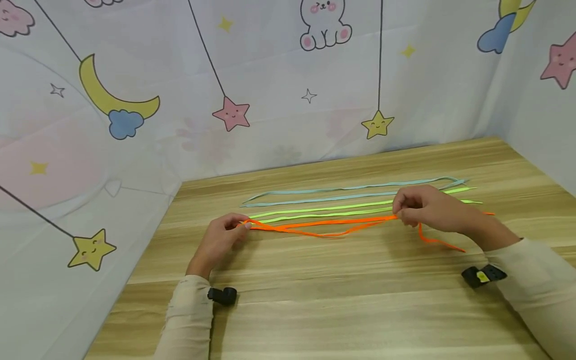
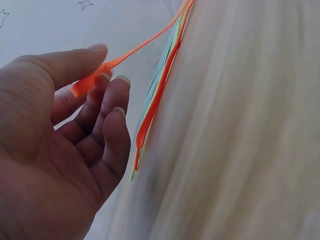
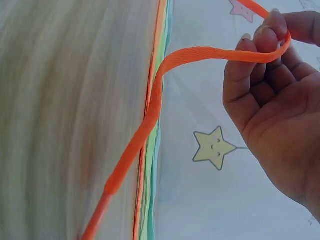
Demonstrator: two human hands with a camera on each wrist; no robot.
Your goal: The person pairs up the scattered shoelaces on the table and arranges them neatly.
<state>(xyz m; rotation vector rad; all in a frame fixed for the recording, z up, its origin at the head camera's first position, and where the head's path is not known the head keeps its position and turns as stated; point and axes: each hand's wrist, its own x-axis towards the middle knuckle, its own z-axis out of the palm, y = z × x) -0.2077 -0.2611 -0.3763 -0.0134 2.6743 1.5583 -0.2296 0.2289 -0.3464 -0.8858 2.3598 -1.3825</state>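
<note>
An orange shoelace (image 1: 315, 223) stretches between the two hands at the near side of a row of laces. My left hand (image 1: 220, 236) pinches it between thumb and fingertips at its left part; a short orange piece (image 2: 89, 81) pokes out behind the thumb in the left wrist view. On the right, my right hand (image 1: 427, 207) pinches the lace between thumb and fingers. From there a loose length (image 3: 200, 53) bends over the fingers and hangs to its tipped end (image 3: 97, 215). Another strand of orange (image 2: 159, 95) lies along the table.
Yellow-green laces (image 1: 324, 207) lie lengthwise just behind the orange one, and a light blue lace (image 1: 306, 191) lies behind them. All rest on a wood-grain table (image 1: 342, 300). A white cloth (image 1: 279, 100) printed with stars and a moon hangs along the back.
</note>
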